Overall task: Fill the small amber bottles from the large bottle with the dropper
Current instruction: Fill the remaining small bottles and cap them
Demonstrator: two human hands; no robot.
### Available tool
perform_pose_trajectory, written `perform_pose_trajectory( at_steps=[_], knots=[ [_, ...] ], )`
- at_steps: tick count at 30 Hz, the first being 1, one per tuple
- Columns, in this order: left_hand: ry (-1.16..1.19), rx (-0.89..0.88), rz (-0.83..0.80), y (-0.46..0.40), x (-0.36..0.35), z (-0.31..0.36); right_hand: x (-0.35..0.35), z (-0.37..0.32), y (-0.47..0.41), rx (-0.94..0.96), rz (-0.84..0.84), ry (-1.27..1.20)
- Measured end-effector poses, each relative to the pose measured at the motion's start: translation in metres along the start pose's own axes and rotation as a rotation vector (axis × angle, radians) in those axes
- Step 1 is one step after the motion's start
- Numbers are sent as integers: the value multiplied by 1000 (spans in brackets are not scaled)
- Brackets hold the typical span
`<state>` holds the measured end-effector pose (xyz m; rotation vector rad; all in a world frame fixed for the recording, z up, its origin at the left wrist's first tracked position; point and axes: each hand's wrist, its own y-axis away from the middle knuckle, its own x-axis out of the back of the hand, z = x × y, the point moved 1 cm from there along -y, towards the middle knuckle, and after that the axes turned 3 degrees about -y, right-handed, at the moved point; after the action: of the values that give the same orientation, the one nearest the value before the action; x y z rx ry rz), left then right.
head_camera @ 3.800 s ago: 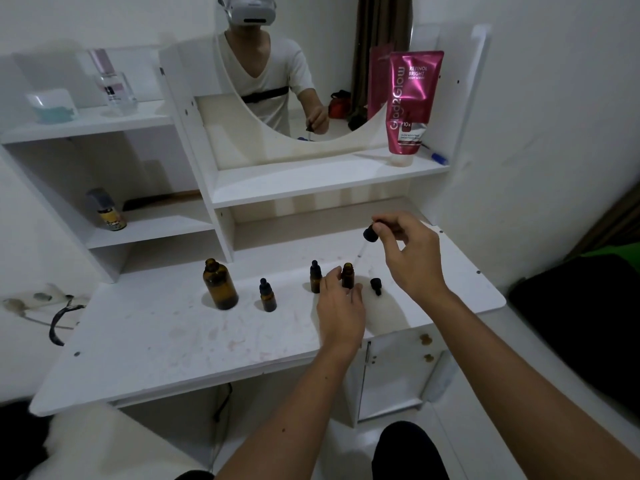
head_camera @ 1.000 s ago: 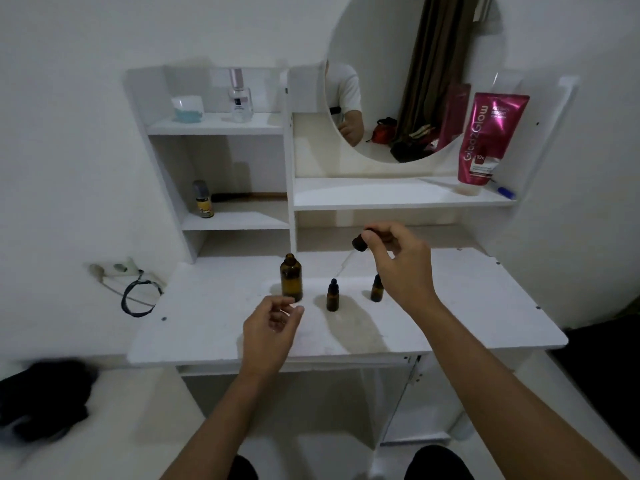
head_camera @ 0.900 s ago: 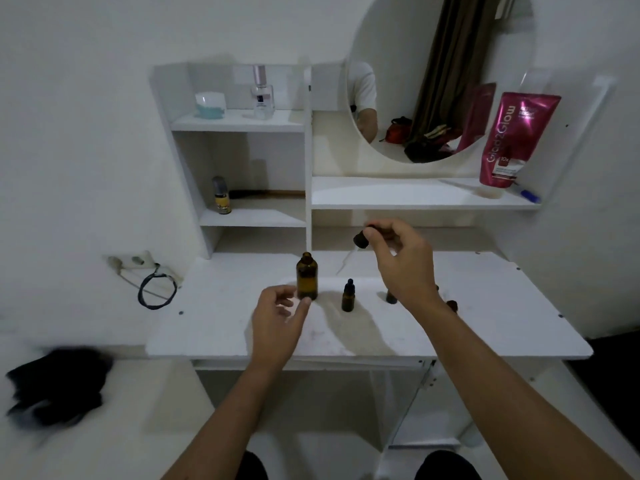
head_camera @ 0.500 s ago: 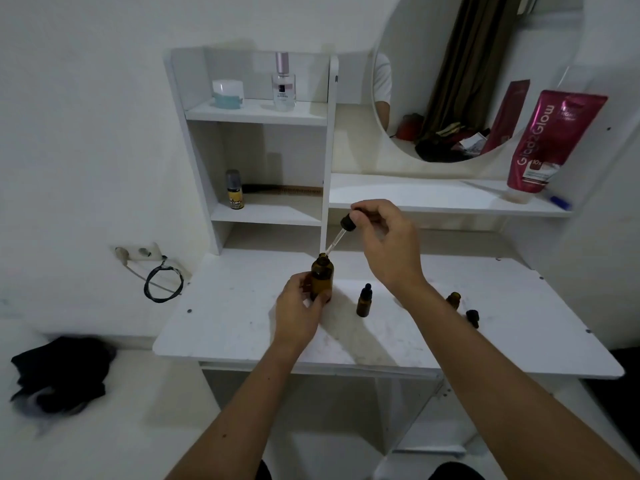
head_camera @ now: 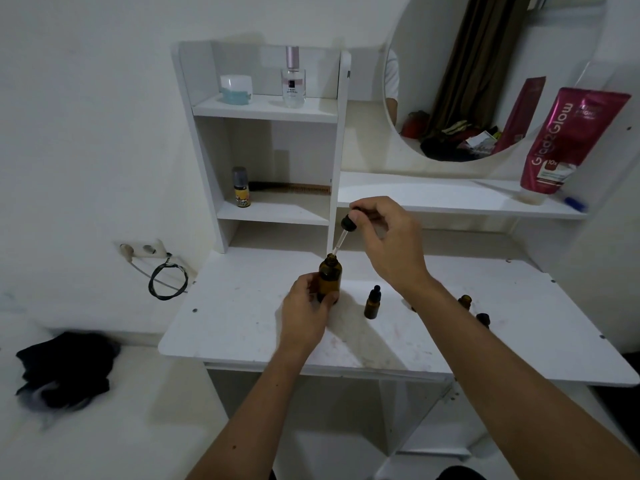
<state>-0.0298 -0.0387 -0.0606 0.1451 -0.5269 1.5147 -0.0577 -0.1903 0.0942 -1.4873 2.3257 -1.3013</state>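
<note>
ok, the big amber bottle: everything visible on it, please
The large amber bottle is dark brown and translucent, glass by the look of it, with a round body, sloped shoulders and a short narrow neck. It has no cap and its mouth is open. It stands upright on the white vanity top, toward the back. The left hand grips its lower body from the near side, hiding the base. The dropper, pinched at its black bulb by the right hand, slants down with its tip at the mouth. The liquid level cannot be told.
</note>
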Motion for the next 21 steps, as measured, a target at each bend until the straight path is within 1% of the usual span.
perform_pose_trajectory(
  at_steps=[5, 9, 11, 14, 21],
  knots=[
    [-23, -2, 7, -1, -1, -3, -12, 12, 6, 1, -120, 64],
    [-34, -8, 7, -1, -2, -3, -27, 26, 19, -85, -204, 57],
    [-41, -5, 6, -1, -3, -2, -34, 32, 25, -154, -203, 43],
    [-45, 9, 7, -1, -3, -1, -40, 35, 27, -207, -166, 41],
    [-48, 31, 3, -2, -5, -2, -47, 38, 28, -217, -120, 96]
  ],
)
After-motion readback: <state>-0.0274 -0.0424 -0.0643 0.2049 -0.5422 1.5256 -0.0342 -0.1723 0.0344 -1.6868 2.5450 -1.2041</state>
